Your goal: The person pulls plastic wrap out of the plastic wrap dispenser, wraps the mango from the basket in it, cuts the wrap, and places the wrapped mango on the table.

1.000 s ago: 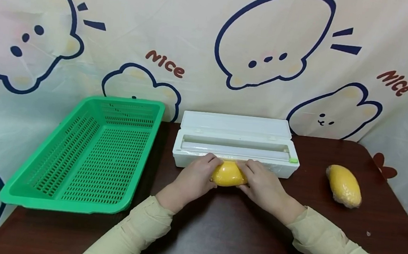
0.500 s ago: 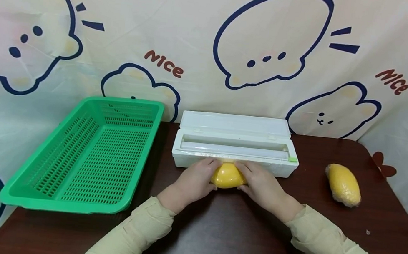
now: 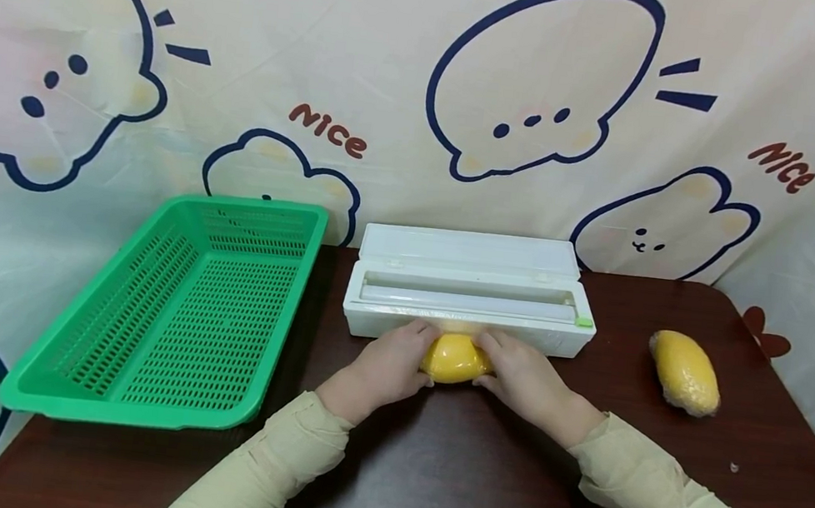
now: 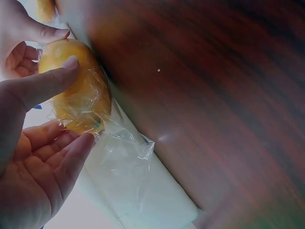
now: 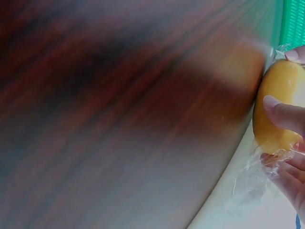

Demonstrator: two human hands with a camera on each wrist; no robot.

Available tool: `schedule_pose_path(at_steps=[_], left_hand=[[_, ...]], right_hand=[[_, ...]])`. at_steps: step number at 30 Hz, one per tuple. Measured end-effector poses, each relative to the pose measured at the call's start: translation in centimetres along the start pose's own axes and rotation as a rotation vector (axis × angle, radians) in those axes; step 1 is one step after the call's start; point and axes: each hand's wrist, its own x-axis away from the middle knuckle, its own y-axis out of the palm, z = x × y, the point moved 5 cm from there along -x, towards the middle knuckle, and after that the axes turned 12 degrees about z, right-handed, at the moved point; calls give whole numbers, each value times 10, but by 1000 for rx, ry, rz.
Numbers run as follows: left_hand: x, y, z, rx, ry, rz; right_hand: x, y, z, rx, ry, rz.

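In the head view, both hands hold a yellow mango (image 3: 455, 358) just in front of a white cling film dispenser (image 3: 469, 328). My left hand (image 3: 387, 366) grips its left end, and the left wrist view shows that thumb (image 4: 52, 82) lying across the fruit. Clear cling film (image 4: 128, 157) covers the mango and trails loosely past it along the dispenser's front. At the right end, my right hand (image 3: 528, 385) holds the fruit, its thumb (image 5: 286, 114) laid over the skin in the right wrist view. Most fingers are partly hidden behind the mango.
On the left stands a green plastic basket (image 3: 133, 413). A second mango (image 3: 684, 373), wrapped in film, lies on the dark wooden table (image 3: 456, 486) at the right. The dispenser's lid (image 3: 471, 251) stands raised against a patterned cloth (image 3: 397, 77) at the back.
Both hands have drawn the mango slightly toward the person, away from the dispenser. The basket, dispenser and second mango have stayed where they were.
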Motion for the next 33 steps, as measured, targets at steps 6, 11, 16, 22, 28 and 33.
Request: schedule_pose_path(at_steps=[6, 11, 16, 22, 28, 33], left_hand=[[-1, 1, -1, -9, -18, -34], [0, 6, -2, 11, -53, -48], [1, 3, -1, 55, -55, -31], [5, -3, -4, 143, -11, -28], [12, -12, -7, 236, -9, 7], [16, -22, 0, 218, 22, 75]], right_hand=[[-2, 0, 1, -3, 7, -25], [-1, -1, 2, -5, 23, -30], [5, 2, 4, -2, 43, -53], [9, 0, 2, -26, 65, -70], [14, -8, -3, -56, 99, -70], [15, -13, -7, -71, 113, -59]])
